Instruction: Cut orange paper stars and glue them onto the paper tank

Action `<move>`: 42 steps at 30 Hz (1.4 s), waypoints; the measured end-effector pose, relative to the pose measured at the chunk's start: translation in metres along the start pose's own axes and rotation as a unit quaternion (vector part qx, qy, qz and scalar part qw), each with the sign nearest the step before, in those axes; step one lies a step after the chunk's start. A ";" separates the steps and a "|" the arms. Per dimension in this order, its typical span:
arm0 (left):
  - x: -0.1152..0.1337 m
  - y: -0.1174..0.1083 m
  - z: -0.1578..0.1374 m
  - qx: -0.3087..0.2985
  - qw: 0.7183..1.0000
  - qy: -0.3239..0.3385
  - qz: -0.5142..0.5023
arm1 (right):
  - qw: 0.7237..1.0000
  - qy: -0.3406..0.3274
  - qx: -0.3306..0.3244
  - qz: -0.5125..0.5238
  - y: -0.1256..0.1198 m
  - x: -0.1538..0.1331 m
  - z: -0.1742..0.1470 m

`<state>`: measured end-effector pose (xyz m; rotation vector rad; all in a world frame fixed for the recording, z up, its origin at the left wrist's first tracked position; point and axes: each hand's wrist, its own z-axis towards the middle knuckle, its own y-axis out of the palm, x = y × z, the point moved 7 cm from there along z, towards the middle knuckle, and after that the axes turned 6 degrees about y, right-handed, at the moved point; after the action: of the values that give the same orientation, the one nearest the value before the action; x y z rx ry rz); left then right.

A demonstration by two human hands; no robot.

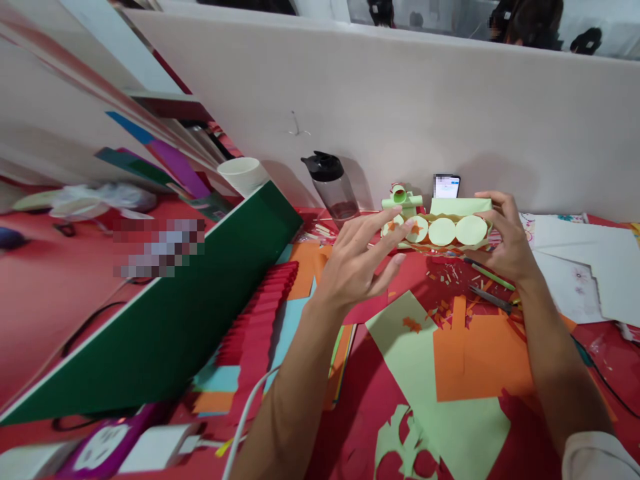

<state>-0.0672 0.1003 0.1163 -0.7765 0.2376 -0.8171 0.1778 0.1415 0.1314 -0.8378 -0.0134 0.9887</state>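
A pale green paper model [443, 232] with a row of round discs, like wheels, stands at the back of the red table. Small orange star shapes [416, 229] lie on its left discs. My right hand [503, 230] grips the model's right end, thumb in front and fingers over the top and back. Stretched out and apart, the fingers of my left hand [360, 257] reach over the left discs; whether the fingertips touch the paper I cannot tell. Behind the left end is a small green rolled-paper piece [400, 199]. A lit phone [447, 187] leans behind the model.
Scissors [493, 299], orange paper [483, 360], pale green sheets [450, 400] and paper scraps lie between my arms. A dark bottle [333, 190] stands by the wall. A green board [165, 320] leans at left, near a purple power strip [107, 440]. White sheets [607, 260] are at right.
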 end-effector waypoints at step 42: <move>-0.004 0.014 -0.008 0.016 0.998 0.060 0.024 | 0.999 0.015 0.023 0.026 0.000 0.008 -0.001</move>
<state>-0.0657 0.1054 0.1005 -0.6892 0.3483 -0.8214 0.1825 0.1472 0.1278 -0.8138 0.0576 1.0215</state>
